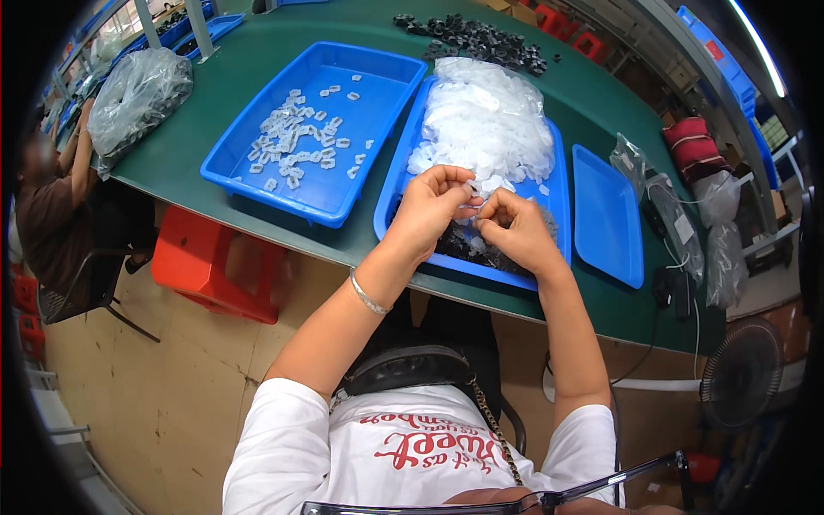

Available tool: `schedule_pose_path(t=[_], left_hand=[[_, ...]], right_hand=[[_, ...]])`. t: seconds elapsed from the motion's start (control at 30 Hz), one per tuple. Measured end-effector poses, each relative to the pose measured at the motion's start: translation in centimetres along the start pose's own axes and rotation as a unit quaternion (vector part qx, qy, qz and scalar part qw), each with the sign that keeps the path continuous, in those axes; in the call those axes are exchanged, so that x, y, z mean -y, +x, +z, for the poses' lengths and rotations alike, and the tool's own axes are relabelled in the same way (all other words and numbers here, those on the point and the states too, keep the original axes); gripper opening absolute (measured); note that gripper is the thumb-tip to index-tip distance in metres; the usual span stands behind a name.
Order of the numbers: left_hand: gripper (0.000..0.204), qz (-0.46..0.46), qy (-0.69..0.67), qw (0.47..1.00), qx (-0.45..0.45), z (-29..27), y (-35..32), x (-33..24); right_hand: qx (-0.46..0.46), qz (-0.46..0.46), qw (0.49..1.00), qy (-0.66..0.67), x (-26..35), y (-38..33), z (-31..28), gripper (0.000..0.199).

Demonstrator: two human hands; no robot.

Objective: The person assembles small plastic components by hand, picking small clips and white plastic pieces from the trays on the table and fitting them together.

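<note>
Your left hand (422, 210) has its grip pinched on a small piece (472, 190), over the blue tray (561, 184); long axis unresolved. Piece: 2 o'clock from left (nearer), 10 o'clock from your right hand (522, 230), fingertips bunched, contents uncertain. White pieces (485, 116): 12 o'clock.

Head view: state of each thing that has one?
Left hand: pinching, apparently on a small piece.
Right hand: pinched; holding anything, unclear.
Left blue tray: holding scattered translucent pieces.
Middle blue tray: heaped with white pieces, dark pieces nearer.
Right blue tray: lying flat.
Clear plastic bag at far left: bulging, mouth unclear.
Red stool: upright.
Fan: on or off, can't tell.
</note>
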State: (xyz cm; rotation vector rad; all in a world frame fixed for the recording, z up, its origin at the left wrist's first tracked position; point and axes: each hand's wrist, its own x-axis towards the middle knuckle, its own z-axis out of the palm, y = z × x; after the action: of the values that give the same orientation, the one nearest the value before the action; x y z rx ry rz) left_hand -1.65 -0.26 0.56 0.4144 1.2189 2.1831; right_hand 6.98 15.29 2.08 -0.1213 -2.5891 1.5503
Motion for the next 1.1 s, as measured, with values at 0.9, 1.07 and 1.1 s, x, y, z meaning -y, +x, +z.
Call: schedule_pose_path(t=[0.9, 1.07, 1.1], left_hand=[[0.020, -0.016, 0.003, 1.000, 0.010, 0.1, 0.1, -0.1], [0.021, -0.011, -0.019, 1.000, 0.018, -0.3, 0.4, 0.4], [0.021, -0.014, -0.019, 1.000, 0.016, -0.2, 0.4, 0.4]], right_hand=[[0.001, 0.051, 0.986, 0.160, 0.8, 0.0, -0.8, 0.010], [0.012, 0.046, 0.985, 0.164, 1.0, 0.0, -0.7, 0.009], [0.014, 0.042, 0.985, 0.169, 0.9, 0.1, -0.8, 0.009]])
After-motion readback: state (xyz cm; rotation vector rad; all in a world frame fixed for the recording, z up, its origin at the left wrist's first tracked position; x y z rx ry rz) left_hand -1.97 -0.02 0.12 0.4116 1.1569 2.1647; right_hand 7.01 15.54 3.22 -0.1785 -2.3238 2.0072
